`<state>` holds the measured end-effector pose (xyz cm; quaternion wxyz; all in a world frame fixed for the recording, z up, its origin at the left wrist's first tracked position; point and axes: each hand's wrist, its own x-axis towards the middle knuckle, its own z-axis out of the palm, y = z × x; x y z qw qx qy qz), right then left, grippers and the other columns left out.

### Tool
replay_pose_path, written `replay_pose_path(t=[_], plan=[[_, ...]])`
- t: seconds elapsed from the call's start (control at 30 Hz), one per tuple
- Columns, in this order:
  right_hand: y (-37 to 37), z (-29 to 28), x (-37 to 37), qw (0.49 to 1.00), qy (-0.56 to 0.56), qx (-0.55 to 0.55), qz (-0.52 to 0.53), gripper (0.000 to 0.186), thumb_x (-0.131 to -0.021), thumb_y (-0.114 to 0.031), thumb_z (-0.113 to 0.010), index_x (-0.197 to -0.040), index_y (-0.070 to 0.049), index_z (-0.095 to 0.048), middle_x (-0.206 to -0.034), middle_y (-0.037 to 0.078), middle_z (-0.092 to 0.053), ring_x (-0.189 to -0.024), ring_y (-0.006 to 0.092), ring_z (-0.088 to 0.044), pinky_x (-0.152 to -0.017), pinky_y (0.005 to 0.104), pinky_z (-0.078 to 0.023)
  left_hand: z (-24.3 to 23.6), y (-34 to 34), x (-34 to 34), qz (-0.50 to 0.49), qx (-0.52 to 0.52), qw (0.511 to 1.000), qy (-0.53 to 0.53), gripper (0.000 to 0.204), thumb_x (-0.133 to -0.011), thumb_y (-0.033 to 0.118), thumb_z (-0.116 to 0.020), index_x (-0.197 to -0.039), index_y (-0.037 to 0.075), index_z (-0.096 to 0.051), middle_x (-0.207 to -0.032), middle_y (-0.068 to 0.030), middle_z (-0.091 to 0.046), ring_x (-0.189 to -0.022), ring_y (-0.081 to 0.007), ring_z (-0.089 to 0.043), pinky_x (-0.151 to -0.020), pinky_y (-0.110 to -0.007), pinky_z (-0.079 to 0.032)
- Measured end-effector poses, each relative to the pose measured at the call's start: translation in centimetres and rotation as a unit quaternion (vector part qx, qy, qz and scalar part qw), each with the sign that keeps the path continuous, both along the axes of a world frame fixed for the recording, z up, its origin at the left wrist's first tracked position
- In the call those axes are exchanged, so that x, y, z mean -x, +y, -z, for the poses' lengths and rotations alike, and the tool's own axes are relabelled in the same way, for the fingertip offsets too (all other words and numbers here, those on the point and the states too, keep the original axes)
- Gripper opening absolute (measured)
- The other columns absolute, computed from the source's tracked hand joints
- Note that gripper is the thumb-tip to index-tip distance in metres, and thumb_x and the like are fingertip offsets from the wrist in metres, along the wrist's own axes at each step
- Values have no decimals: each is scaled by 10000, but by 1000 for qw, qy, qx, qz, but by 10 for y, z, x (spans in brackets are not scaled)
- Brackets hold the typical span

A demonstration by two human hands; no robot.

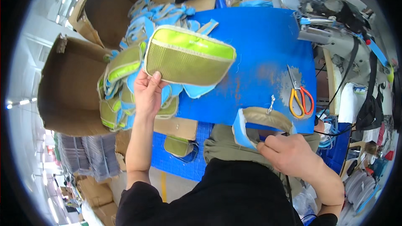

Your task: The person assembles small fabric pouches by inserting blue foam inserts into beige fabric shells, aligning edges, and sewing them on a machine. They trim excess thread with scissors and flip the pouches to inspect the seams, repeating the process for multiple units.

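My left hand [148, 92] is raised over the left side of the table. Its thumb and fingers pinch the lower left corner of a fabric pouch panel [188, 67], lime green above and khaki mesh below, with pale edging. Close to my body, my right hand [289, 155] is closed on a curved zipper strip [268, 116], khaki on one face and blue on the other. A metal zipper pull [271, 104] stands up at the strip's far edge. Scissors [296, 100] with orange and red handles lie beyond my right hand, blades pointing away.
Similar green and blue pieces [121, 73] are heaped left of the blue table [259, 50], beside open cardboard boxes [69, 83]. A sewing machine [331, 29] stands at the far right. Another green piece [178, 145] lies lower, left of my lap.
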<state>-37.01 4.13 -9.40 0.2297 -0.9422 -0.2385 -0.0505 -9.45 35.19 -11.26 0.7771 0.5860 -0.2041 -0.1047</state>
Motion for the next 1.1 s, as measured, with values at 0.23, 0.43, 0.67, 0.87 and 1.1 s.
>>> replay_pose_path(t=[0.23,0.43,0.67,0.87,1.1], plan=[[0,-8,11,995,-92,-23,28,303,-753,-147,-702,-1047,-90,-653,-774,3,-420,-649,121,-577,-473,283,-443,1,-41,11,90,24,995,19,350,-985,113,-691,-1310,32,-589,-1239,-125,-707,-1080,-232,-713,-914,-399,-605],[-6,-29,-5,965,-236,-51,107,167,-781,-177,-717,-930,-104,-703,-1075,17,-661,-826,193,-642,-680,350,-491,-18,-64,34,185,-173,959,-127,194,-945,66,-705,-1126,7,-671,-1077,-85,-733,-917,-210,-703,-812,-346,-562],[-17,-7,-32,948,-179,-219,146,117,-799,-70,-772,-913,-67,-745,-1134,108,-688,-952,277,-663,-823,344,-510,-66,-137,92,251,-301,855,-339,176,-837,0,-759,-1001,16,-697,-889,-74,-703,-847,-177,-670,-736,-331,-510],[-54,16,7,844,-81,-433,305,135,-801,-66,-828,-921,-35,-776,-1174,175,-670,-1013,318,-665,-879,370,-530,-6,-135,70,256,-195,946,-46,189,-869,47,-783,-1036,16,-701,-902,-15,-691,-789,-50,-553,-709,-232,-445],[-46,-9,17,933,-182,-122,285,146,-709,-83,-819,-841,-84,-758,-1435,190,-574,-1354,409,-504,-1119,529,-367,-60,-155,82,207,-305,876,-311,113,-798,4,-793,-897,3,-739,-805,-40,-644,-737,-130,-568,-645,-274,-417]])
